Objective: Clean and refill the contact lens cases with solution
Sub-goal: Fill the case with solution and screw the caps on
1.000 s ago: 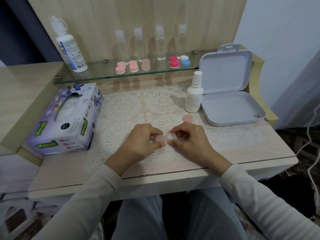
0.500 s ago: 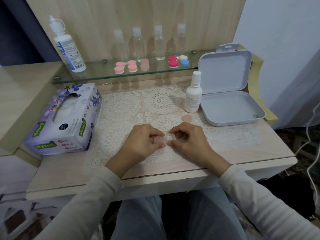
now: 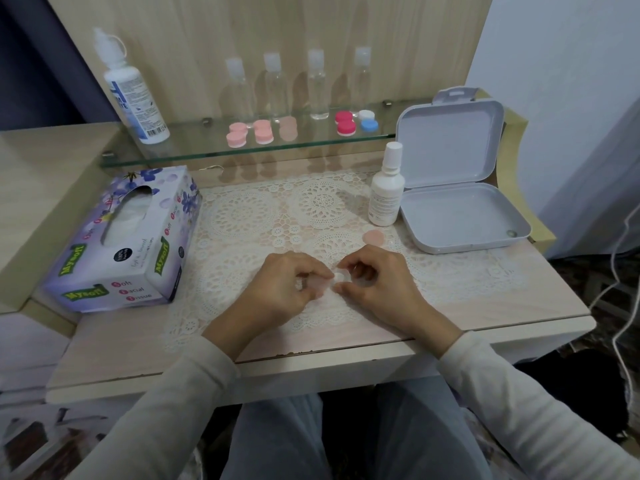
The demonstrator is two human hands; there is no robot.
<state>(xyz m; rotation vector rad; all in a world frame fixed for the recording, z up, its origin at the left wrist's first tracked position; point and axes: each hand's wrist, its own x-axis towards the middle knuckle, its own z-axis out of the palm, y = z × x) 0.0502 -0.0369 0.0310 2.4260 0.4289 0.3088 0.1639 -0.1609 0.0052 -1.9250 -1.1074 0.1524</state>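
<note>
Head view, seated at the dressing table. My left hand [image 3: 284, 289] and right hand [image 3: 377, 285] meet low over the lace mat [image 3: 311, 206], near its front edge. The left fingers are curled round a pale pink contact lens case [image 3: 320, 287], largely hidden by them. My right thumb and forefinger pinch a small white round piece [image 3: 341, 277] that touches the case's right end; whether it is a cap or a wad of tissue cannot be told. One loose pink cap [image 3: 374, 237] lies flat on the mat just beyond my right hand. Behind it a small white solution bottle [image 3: 386, 188] stands upright, capped, just beside an open grey hinged box [image 3: 460, 216] with its lid raised. A tissue box [image 3: 121, 237] sits at the left of the mat. On the glass shelf [image 3: 194, 154] behind: a large solution bottle [image 3: 133, 95] at the left, four clear capped bottles [image 3: 317, 88] in a row, three pink lens cases [image 3: 263, 131] before them, then a red case [image 3: 345, 123] and a white-and-blue case [image 3: 367, 120] side by side.
</note>
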